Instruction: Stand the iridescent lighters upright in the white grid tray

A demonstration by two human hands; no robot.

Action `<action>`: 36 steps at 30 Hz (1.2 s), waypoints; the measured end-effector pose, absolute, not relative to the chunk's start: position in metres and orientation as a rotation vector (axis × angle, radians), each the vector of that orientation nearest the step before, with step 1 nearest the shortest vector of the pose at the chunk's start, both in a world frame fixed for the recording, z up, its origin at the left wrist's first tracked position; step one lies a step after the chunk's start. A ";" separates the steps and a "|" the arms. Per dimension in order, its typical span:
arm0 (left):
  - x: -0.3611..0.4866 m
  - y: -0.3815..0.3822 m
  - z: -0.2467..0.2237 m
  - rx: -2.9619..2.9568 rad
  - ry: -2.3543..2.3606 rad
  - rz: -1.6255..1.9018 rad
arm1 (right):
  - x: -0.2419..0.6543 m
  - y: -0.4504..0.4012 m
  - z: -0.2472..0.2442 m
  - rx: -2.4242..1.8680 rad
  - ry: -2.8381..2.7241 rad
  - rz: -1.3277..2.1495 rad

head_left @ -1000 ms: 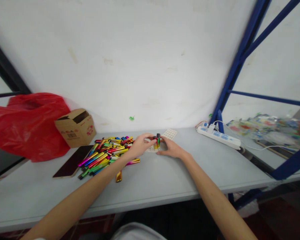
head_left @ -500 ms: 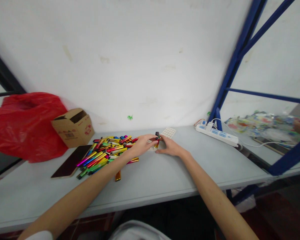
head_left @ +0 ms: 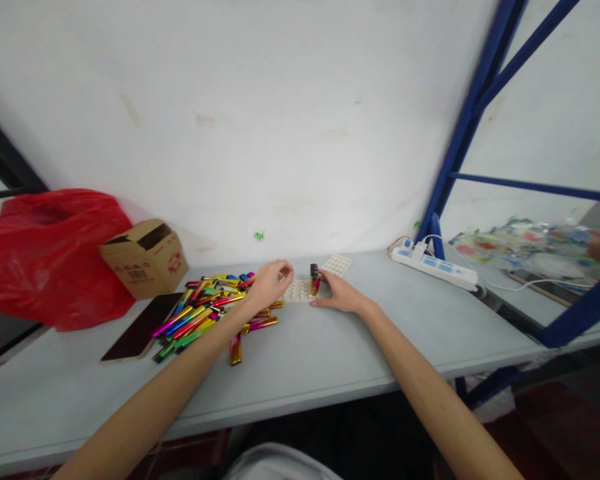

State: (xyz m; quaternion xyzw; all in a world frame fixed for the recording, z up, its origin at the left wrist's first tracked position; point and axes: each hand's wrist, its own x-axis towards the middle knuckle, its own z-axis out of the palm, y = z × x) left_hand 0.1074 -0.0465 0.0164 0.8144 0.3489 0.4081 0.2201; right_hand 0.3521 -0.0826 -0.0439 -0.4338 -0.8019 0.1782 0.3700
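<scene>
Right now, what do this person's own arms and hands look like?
Left hand and right hand are bare: fingers ungloved, no watch that I can see. Left forearm and right forearm show no sleeve or cables. A pale garment shows at the bottom edge.

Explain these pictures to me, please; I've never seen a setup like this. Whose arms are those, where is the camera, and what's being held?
There is no machine here: these are a person's bare arms, seen from a camera worn on their head, looking forward and down. On the grey table lie a pile of shiny lighters, a dark flat device, a cardboard box and a power strip. The right hand has its fingers at the right end of a pale tray, beside upright lighters; whether it grips them or the tray is unclear. The left hand is curled between pile and tray; I can't tell whether it holds anything.
</scene>
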 end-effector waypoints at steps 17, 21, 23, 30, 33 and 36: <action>0.060 -0.020 0.032 2.039 1.209 1.138 | 0.350 -0.084 -0.042 -1.164 -2.067 0.445; 0.055 -0.038 0.047 1.573 0.982 1.170 | 0.351 -0.084 -0.042 -1.198 -2.032 0.437; 0.054 -0.047 0.048 1.282 0.817 1.156 | 0.353 -0.084 -0.041 -1.224 -2.023 0.465; 0.070 -0.078 0.032 1.081 0.583 0.924 | 0.361 -0.086 -0.040 -1.207 -2.049 0.540; 0.080 -0.088 0.030 1.033 0.557 0.804 | 0.361 -0.086 -0.042 -1.193 -2.050 0.548; 0.084 -0.094 0.031 0.995 0.537 0.721 | 0.361 -0.086 -0.043 -1.205 -2.048 0.564</action>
